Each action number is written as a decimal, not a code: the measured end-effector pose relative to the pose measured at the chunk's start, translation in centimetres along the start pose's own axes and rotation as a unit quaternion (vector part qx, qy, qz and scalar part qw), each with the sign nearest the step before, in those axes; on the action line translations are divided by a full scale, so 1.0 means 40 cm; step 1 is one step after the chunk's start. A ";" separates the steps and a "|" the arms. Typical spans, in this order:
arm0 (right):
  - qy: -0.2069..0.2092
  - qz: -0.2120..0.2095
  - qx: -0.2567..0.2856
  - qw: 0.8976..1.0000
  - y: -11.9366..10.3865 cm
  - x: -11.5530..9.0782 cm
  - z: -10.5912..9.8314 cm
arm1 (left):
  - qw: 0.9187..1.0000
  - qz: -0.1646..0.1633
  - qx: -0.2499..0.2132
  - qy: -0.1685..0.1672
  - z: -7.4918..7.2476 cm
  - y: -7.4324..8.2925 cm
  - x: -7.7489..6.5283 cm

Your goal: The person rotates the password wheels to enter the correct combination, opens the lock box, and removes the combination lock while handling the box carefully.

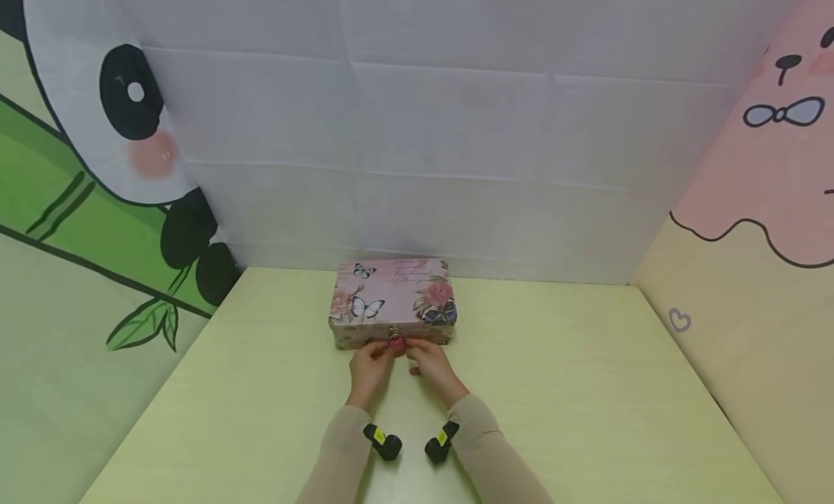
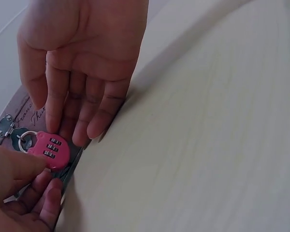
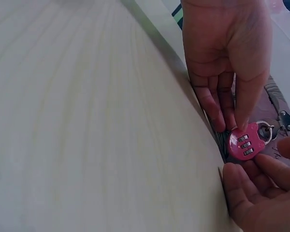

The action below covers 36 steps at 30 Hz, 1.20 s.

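A pink combination padlock (image 2: 58, 153) with three number dials hangs by its metal shackle from the clasp (image 3: 286, 121) on the front of a box (image 1: 396, 290). The box has a lid printed with flowers and butterflies. My right hand (image 1: 443, 374) pinches the padlock's edge, thumb on its face and fingers behind. At the opposite edge, my left hand (image 1: 368, 377) touches the padlock with its index fingertip. The left thumb stands apart from it, and the other left fingers reach out, gently bent. The dial digits are too small to read.
The box stands on a pale wood-grain table (image 1: 573, 388), close to a white back sheet (image 1: 449, 127). Cartoon-printed panels flank the table on both sides. Each sleeved wrist bears a small black camera (image 1: 384, 444).
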State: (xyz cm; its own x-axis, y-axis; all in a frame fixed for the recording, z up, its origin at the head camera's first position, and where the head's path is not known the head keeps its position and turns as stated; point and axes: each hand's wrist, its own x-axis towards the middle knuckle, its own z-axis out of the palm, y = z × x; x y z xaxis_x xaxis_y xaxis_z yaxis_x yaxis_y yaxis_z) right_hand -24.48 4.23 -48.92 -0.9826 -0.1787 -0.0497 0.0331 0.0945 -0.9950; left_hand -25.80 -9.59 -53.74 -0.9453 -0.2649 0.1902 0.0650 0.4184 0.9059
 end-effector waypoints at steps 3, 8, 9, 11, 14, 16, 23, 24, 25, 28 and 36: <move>0.000 0.006 0.016 1.000 0.039 0.025 -0.003 | 1.000 0.003 0.007 -0.003 0.001 -0.004 0.000; 0.003 0.006 0.029 1.000 0.084 0.050 -0.007 | 1.000 0.001 0.001 -0.014 0.000 -0.009 0.002; 0.004 0.005 0.033 0.999 0.088 0.052 -0.008 | 1.000 0.002 0.001 -0.018 0.000 -0.010 0.002; 0.006 0.001 0.036 0.999 0.095 0.056 -0.011 | 1.000 0.004 0.002 -0.028 -0.002 -0.012 0.003; 0.008 0.001 0.040 0.999 0.104 0.061 -0.013 | 0.999 0.002 0.006 -0.045 -0.005 -0.014 0.006; 0.009 0.002 0.041 0.999 0.108 0.064 -0.014 | 0.998 -0.001 0.008 -0.057 -0.008 -0.015 0.008; 0.004 -0.007 0.037 0.999 0.097 0.056 -0.013 | 0.996 -0.010 0.012 -0.092 -0.021 -0.021 0.017; 0.002 -0.010 0.035 0.999 0.089 0.051 -0.013 | 0.995 -0.007 0.012 -0.096 -0.023 -0.022 0.017; 0.000 -0.012 0.034 0.999 0.079 0.045 -0.013 | 0.995 -0.003 0.011 -0.099 -0.025 -0.023 0.019; -0.001 -0.012 0.030 0.999 0.047 0.025 -0.013 | 0.994 0.003 0.006 -0.107 -0.030 -0.026 0.021; 0.008 -0.026 0.049 0.998 0.094 0.051 -0.010 | 0.992 0.004 -0.013 -0.126 -0.031 -0.029 0.023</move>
State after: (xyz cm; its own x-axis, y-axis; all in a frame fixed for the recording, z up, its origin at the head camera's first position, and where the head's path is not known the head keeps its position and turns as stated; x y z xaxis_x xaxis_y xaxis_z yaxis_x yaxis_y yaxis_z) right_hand -26.45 4.61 -52.74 -0.9863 -0.1651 0.0024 -0.0007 -0.0106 -0.9999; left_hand -26.33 -11.41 -54.15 -0.9943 -0.0351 0.1008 0.0787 0.3963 0.9147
